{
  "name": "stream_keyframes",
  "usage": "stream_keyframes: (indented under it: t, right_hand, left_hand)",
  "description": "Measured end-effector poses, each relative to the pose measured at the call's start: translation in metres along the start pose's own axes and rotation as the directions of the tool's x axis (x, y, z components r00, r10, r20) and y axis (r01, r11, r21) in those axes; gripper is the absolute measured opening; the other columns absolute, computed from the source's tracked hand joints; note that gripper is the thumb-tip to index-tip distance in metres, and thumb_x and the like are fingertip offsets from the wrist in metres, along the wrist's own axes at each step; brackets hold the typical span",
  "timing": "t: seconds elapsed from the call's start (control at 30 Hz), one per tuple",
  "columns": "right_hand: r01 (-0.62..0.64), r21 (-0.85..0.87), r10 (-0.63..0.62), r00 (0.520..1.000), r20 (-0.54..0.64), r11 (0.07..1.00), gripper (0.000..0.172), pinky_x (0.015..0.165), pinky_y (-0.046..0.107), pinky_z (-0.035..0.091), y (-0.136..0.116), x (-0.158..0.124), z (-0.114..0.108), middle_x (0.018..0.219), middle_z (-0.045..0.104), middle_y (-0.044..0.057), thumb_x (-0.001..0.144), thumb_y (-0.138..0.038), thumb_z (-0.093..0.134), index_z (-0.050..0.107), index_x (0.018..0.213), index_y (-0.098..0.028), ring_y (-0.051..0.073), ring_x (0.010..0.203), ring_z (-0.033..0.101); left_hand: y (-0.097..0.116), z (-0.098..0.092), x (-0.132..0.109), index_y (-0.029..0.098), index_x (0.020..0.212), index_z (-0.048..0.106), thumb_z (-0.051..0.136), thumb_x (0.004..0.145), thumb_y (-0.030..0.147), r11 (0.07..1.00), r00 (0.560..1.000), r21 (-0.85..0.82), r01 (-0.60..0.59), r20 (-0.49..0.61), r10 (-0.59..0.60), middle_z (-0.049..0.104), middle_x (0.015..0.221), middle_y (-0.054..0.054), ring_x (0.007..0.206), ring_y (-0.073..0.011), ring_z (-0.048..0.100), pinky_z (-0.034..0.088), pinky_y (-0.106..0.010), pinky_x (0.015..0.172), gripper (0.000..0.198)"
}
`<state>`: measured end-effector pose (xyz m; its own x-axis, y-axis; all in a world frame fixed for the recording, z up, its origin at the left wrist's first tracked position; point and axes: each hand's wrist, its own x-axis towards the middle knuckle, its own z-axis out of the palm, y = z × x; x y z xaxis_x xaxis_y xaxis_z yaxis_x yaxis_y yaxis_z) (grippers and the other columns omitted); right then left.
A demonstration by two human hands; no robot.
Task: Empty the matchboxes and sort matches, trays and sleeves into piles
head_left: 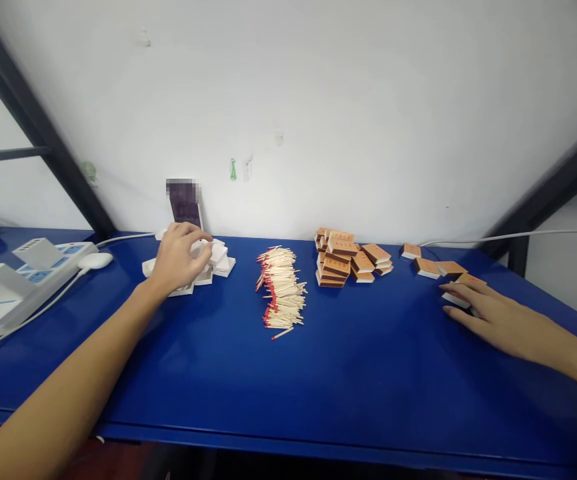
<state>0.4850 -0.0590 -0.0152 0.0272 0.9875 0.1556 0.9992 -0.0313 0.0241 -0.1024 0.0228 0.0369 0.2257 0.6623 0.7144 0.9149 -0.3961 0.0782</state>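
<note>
My left hand (181, 259) reaches over a pile of white matchbox trays (223, 261), thumb and index finger curved and apart; trays lie beneath and beside it, partly hidden. On the right, my right hand (491, 313) has its thumb and fingers around a matchbox (455, 299) low over the tabletop, its white end showing. Next to it lie several orange-brown matchboxes (427, 267). In the middle is a long heap of red-tipped matches (283, 287), with one loose match (282, 333) at its near end. Between the matches and the right hand stands a stack of matchbox sleeves (338, 257).
A dark phone-like object (185, 202) leans on the white wall behind the trays. At left, a white power strip (75, 259) holds chargers, with a white cable (43, 310) alongside. Another cable (518, 236) runs along the back right. Dark metal posts (63, 127) frame the blue table (288, 393).
</note>
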Motion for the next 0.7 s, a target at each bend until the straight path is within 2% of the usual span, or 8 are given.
stream_keyframes:
  t: [0.13,0.3,0.37,0.5,0.53,0.6,0.67,0.7]
  right_hand:
    - [0.083,0.083,-0.085,0.996,0.029,0.993,0.055,0.098,0.048,0.051,-0.013,-0.01,0.005,0.138,0.056,0.014,0.091,-0.05,0.034,0.056,0.132,-0.021,0.034,0.116,0.063]
    - [0.239,0.171,-0.231,0.971,-0.063,0.956,0.04,0.096,0.048,0.052,-0.041,-0.013,-0.01,0.127,0.065,0.013,0.089,-0.039,0.043,0.067,0.117,-0.025,0.033,0.112,0.065]
    - [0.276,0.234,-0.249,0.958,-0.139,0.932,0.033,0.098,0.046,0.051,-0.055,-0.016,-0.022,0.124,0.067,0.011,0.089,-0.038,0.046,0.07,0.108,-0.026,0.032,0.116,0.063]
    - [0.231,0.368,-0.092,0.929,-0.359,0.901,0.022,0.086,0.044,0.056,-0.093,-0.024,-0.049,0.126,0.065,0.007,0.086,-0.046,0.057,0.069,0.091,-0.027,0.031,0.112,0.064]
    - [0.271,0.422,-0.086,0.91,-0.406,0.865,0.022,0.09,0.046,0.054,-0.105,-0.026,-0.056,0.123,0.066,0.007,0.085,-0.047,0.06,0.069,0.09,-0.028,0.031,0.113,0.063]
    - [0.383,0.613,-0.139,0.903,-0.407,0.691,0.019,0.1,0.045,0.049,-0.134,-0.03,-0.066,0.125,0.064,0.007,0.087,-0.044,0.062,0.069,0.091,-0.026,0.029,0.12,0.059]
    - [0.348,0.834,-0.225,0.935,-0.274,0.428,0.017,0.098,0.041,0.052,-0.166,-0.031,-0.073,0.125,0.063,0.007,0.086,-0.041,0.066,0.068,0.094,-0.026,0.027,0.116,0.061]
    - [0.244,0.93,-0.273,0.947,-0.168,0.275,0.017,0.096,0.041,0.053,-0.181,-0.03,-0.074,0.121,0.065,0.007,0.087,-0.041,0.067,0.066,0.094,-0.025,0.025,0.11,0.065]
  left_hand:
    - [0.028,0.002,-0.001,0.018,0.091,0.071,0.049,0.091,0.032,0.967,0.972,-0.104,-0.231,0.018,0.234,0.067,0.093,-0.009,0.094,-0.0259,0.056,0.046,-0.043,0.087,0.027]
    - [0.054,0.002,-0.004,0.017,0.09,0.07,0.051,0.092,0.024,0.908,0.936,-0.236,-0.345,-0.008,0.353,0.068,0.088,-0.008,0.088,-0.0226,0.056,0.047,-0.038,0.082,0.02]
    - [0.06,0.0,-0.005,0.017,0.09,0.069,0.052,0.092,0.023,0.894,0.939,-0.301,-0.333,-0.016,0.345,0.068,0.088,-0.007,0.087,-0.0213,0.057,0.046,-0.036,0.081,0.018]
    - [0.07,-0.001,-0.004,0.018,0.088,0.068,0.051,0.093,0.021,0.876,0.983,-0.45,-0.175,-0.025,0.184,0.069,0.088,-0.004,0.084,-0.0182,0.06,0.046,-0.034,0.081,0.017]
    - [0.072,0.0,-0.004,0.018,0.089,0.068,0.051,0.093,0.021,0.864,0.989,-0.484,-0.139,-0.025,0.145,0.069,0.087,-0.004,0.084,-0.0176,0.061,0.046,-0.034,0.08,0.017]
    - [0.078,0.002,-0.004,0.018,0.09,0.068,0.052,0.093,0.023,0.832,0.994,-0.548,-0.09,-0.003,0.105,0.069,0.088,-0.003,0.084,-0.0172,0.061,0.047,-0.033,0.079,0.017]
    - [0.083,0.004,-0.006,0.019,0.092,0.069,0.052,0.094,0.025,0.79,0.996,-0.611,-0.042,0.041,0.085,0.069,0.09,-0.003,0.085,-0.0169,0.063,0.048,-0.032,0.078,0.018]
    - [0.085,0.004,-0.007,0.019,0.094,0.068,0.052,0.095,0.026,0.769,0.995,-0.639,-0.021,0.063,0.08,0.07,0.091,-0.004,0.086,-0.017,0.063,0.049,-0.032,0.077,0.018]
